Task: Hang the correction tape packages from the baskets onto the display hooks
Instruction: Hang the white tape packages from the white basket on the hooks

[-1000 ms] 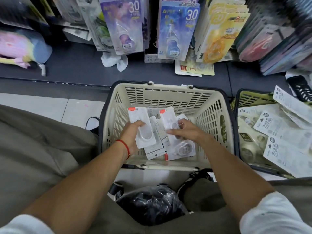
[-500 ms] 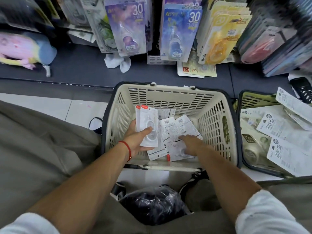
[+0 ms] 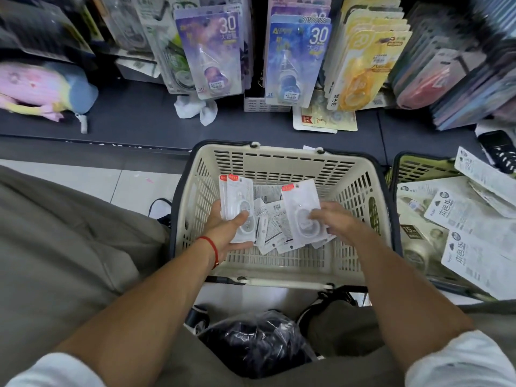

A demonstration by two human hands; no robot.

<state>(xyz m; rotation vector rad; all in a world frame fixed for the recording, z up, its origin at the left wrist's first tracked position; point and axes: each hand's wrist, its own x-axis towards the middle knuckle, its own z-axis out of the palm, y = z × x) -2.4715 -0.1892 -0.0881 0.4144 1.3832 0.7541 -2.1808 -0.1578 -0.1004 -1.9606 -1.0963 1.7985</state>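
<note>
Shop aisle w/ a dark low shelf (image 3: 134, 118) running across the far side, and above it display hooks crowded w/ hanging correction tape packs: purple ones (image 3: 212, 51) far centre-left, blue ones (image 3: 296, 62) far centre, yellow ones (image 3: 368, 60) to their right. A person is crouching in front of a cream basket (image 3: 282, 166) sitting on the pale floor tiles, w/ a green basket (image 3: 413, 171) just beside it on the right, piled w/ bigger white packs (image 3: 463, 216). The left hand (image 3: 226, 233) is gripping a small stack of white packages (image 3: 237, 202) w/ red corner labels, thumb pressing across the front, stack standing upright over the cream basket's left part. The right hand (image 3: 332, 222) is pinching one more white package (image 3: 303, 208) at its lower end, lifting it clear of the loose packages (image 3: 272, 224) lying flat on the basket floor between the two hands. So the step in hand is prob. gathering: collecting packs into a bundle, nothing from this batch hung yet. Next move likely calls for laying the right-hand pack onto the left stack, red labels and hang holes lining up, then reaching to the far hooks. Which hook suits these white packs, can't tell; no matching row is clearly visible.
</note>
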